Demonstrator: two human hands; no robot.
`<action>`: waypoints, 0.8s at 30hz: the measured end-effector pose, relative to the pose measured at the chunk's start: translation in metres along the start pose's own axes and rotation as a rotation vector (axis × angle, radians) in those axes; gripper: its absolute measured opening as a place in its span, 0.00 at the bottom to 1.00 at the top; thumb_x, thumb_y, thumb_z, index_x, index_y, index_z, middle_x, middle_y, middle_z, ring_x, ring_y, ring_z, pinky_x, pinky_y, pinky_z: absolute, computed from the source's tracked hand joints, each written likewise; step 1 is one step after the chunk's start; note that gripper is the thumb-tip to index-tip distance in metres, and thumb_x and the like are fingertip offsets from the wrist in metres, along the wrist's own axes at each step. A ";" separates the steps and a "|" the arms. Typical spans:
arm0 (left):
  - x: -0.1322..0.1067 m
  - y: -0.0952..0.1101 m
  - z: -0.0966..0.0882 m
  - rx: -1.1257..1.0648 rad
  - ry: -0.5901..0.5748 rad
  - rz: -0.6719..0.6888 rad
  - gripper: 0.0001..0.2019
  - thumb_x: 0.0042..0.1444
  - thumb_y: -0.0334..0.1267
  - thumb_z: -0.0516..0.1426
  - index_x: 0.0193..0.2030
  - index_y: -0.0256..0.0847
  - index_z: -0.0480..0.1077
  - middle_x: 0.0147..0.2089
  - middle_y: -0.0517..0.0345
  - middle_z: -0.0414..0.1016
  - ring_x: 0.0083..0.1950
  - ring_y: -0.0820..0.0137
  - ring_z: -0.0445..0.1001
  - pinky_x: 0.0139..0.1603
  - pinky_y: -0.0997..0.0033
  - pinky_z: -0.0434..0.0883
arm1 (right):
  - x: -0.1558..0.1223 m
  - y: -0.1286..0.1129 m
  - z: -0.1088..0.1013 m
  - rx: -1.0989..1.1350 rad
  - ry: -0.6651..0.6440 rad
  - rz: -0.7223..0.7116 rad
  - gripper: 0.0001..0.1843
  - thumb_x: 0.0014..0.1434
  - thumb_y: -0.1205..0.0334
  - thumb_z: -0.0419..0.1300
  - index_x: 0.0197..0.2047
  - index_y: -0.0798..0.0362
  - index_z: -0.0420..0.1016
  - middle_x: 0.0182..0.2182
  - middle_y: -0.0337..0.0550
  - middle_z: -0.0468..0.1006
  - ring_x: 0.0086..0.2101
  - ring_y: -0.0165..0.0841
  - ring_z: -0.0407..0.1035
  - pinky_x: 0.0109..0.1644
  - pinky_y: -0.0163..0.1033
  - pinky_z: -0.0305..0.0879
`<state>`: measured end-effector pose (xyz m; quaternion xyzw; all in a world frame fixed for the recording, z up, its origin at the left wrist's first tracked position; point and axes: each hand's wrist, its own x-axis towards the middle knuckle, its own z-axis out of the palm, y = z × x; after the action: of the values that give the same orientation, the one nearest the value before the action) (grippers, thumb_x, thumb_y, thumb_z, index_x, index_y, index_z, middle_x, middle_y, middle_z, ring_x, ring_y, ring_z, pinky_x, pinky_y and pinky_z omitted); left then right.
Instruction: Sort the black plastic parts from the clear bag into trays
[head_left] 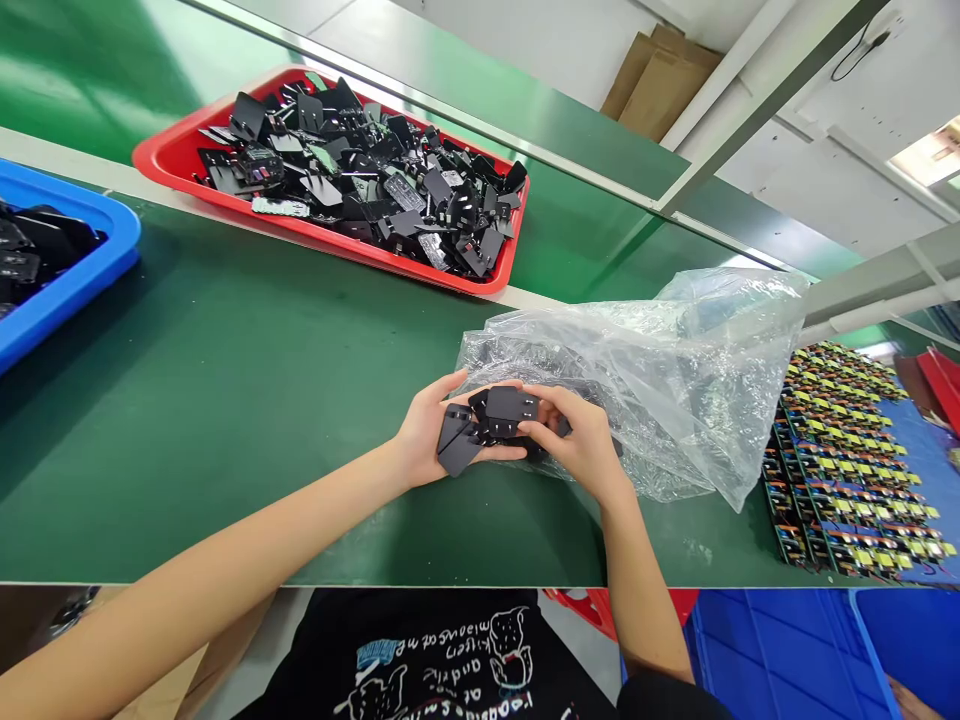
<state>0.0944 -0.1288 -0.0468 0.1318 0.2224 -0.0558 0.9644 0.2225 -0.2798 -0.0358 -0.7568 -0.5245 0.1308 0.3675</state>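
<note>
My left hand (424, 430) is closed around a handful of flat black plastic parts (459, 438) just above the green table. My right hand (581, 445) pinches a black rectangular plastic part (511, 405) and holds it against the top of that handful. Both hands sit at the mouth of a crumpled clear plastic bag (652, 370), which lies on the table to their right with more dark parts showing through it.
A red tray (161, 160) heaped with black plastic parts stands at the back left. A blue bin (71, 285) with black parts is at the far left. Rows of circuit boards (847, 470) with yellow components lie at the right. Blue crates (780, 650) stand below the table edge.
</note>
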 end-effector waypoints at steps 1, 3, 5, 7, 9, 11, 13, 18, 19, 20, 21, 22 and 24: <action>0.000 0.000 0.000 -0.003 -0.004 -0.001 0.28 0.61 0.48 0.47 0.64 0.32 0.61 0.50 0.37 0.76 0.48 0.50 0.76 0.55 0.40 0.67 | 0.000 0.000 0.000 0.004 -0.001 0.000 0.15 0.60 0.61 0.58 0.51 0.50 0.71 0.28 0.36 0.70 0.26 0.28 0.62 0.32 0.34 0.65; 0.001 -0.001 -0.001 -0.008 -0.017 0.000 0.28 0.61 0.48 0.47 0.63 0.33 0.61 0.49 0.38 0.76 0.48 0.50 0.76 0.55 0.40 0.67 | 0.000 0.001 0.000 0.008 -0.004 0.006 0.16 0.61 0.60 0.58 0.52 0.50 0.71 0.28 0.37 0.70 0.26 0.28 0.63 0.32 0.34 0.65; 0.001 -0.002 -0.002 -0.012 -0.029 0.003 0.28 0.61 0.48 0.48 0.63 0.33 0.61 0.49 0.39 0.76 0.49 0.51 0.76 0.55 0.41 0.67 | 0.000 0.001 0.000 0.010 -0.003 0.004 0.17 0.61 0.60 0.57 0.53 0.48 0.71 0.28 0.37 0.71 0.26 0.29 0.63 0.32 0.34 0.65; 0.001 -0.003 -0.003 -0.012 -0.036 0.004 0.28 0.61 0.48 0.48 0.63 0.33 0.61 0.49 0.39 0.76 0.49 0.51 0.76 0.55 0.41 0.68 | -0.001 0.001 0.000 0.009 0.003 -0.005 0.17 0.61 0.59 0.57 0.54 0.47 0.71 0.28 0.37 0.71 0.26 0.29 0.63 0.32 0.34 0.65; 0.000 -0.004 -0.002 -0.012 -0.035 0.006 0.28 0.61 0.48 0.48 0.63 0.32 0.62 0.48 0.39 0.77 0.48 0.51 0.76 0.55 0.42 0.68 | -0.002 0.002 0.000 -0.002 -0.003 -0.005 0.17 0.62 0.59 0.57 0.55 0.47 0.71 0.28 0.37 0.71 0.27 0.28 0.63 0.33 0.34 0.65; 0.001 -0.003 -0.002 -0.013 -0.033 0.005 0.28 0.61 0.48 0.48 0.63 0.32 0.62 0.49 0.39 0.76 0.48 0.52 0.76 0.55 0.44 0.68 | -0.002 0.004 0.001 -0.033 -0.027 0.008 0.19 0.62 0.59 0.57 0.56 0.48 0.70 0.28 0.37 0.71 0.27 0.29 0.63 0.33 0.34 0.65; 0.002 -0.001 -0.003 -0.018 -0.032 0.004 0.28 0.61 0.48 0.48 0.62 0.33 0.62 0.49 0.40 0.76 0.49 0.53 0.76 0.55 0.44 0.68 | -0.001 0.006 0.002 -0.080 -0.053 0.022 0.20 0.62 0.59 0.56 0.58 0.50 0.68 0.27 0.37 0.71 0.27 0.29 0.64 0.34 0.35 0.65; 0.002 -0.002 -0.011 -0.060 -0.118 -0.019 0.28 0.59 0.50 0.48 0.60 0.32 0.63 0.50 0.39 0.76 0.48 0.53 0.76 0.53 0.45 0.68 | -0.003 0.003 0.004 -0.159 -0.032 0.005 0.22 0.64 0.55 0.53 0.59 0.51 0.66 0.30 0.40 0.74 0.28 0.31 0.68 0.34 0.36 0.67; -0.001 -0.004 -0.012 -0.076 -0.151 -0.013 0.28 0.59 0.50 0.48 0.59 0.32 0.64 0.50 0.39 0.75 0.49 0.52 0.76 0.52 0.46 0.68 | -0.008 0.002 0.005 -0.158 -0.013 -0.011 0.23 0.64 0.54 0.53 0.59 0.51 0.66 0.31 0.40 0.75 0.28 0.32 0.69 0.34 0.36 0.68; -0.003 -0.006 -0.013 -0.091 -0.196 0.007 0.27 0.58 0.50 0.48 0.58 0.33 0.65 0.50 0.40 0.75 0.49 0.51 0.75 0.52 0.45 0.68 | -0.014 0.002 0.006 -0.159 0.020 -0.028 0.23 0.64 0.53 0.53 0.59 0.51 0.66 0.33 0.42 0.77 0.29 0.33 0.71 0.34 0.37 0.69; -0.004 -0.006 -0.013 -0.105 -0.244 0.043 0.27 0.58 0.51 0.49 0.56 0.34 0.67 0.50 0.40 0.75 0.50 0.50 0.75 0.52 0.46 0.67 | -0.020 0.005 0.008 -0.163 0.058 -0.048 0.23 0.63 0.52 0.53 0.59 0.50 0.67 0.36 0.43 0.78 0.32 0.35 0.73 0.36 0.37 0.70; -0.005 -0.003 -0.014 -0.106 -0.298 0.076 0.27 0.56 0.53 0.49 0.55 0.35 0.67 0.52 0.40 0.74 0.51 0.47 0.74 0.53 0.46 0.65 | -0.025 0.011 0.011 -0.163 0.081 -0.064 0.24 0.62 0.50 0.53 0.60 0.48 0.66 0.35 0.43 0.79 0.31 0.36 0.73 0.35 0.38 0.71; -0.011 0.015 -0.017 -0.079 -0.362 0.208 0.28 0.54 0.55 0.50 0.52 0.35 0.69 0.53 0.39 0.73 0.50 0.46 0.74 0.53 0.46 0.64 | -0.029 0.030 0.021 -0.118 0.144 -0.076 0.26 0.63 0.51 0.50 0.64 0.45 0.61 0.27 0.41 0.77 0.24 0.36 0.71 0.28 0.39 0.69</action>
<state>0.0803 -0.1088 -0.0527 0.1037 0.0327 0.0301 0.9936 0.2195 -0.3020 -0.0768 -0.7641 -0.5318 0.0307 0.3638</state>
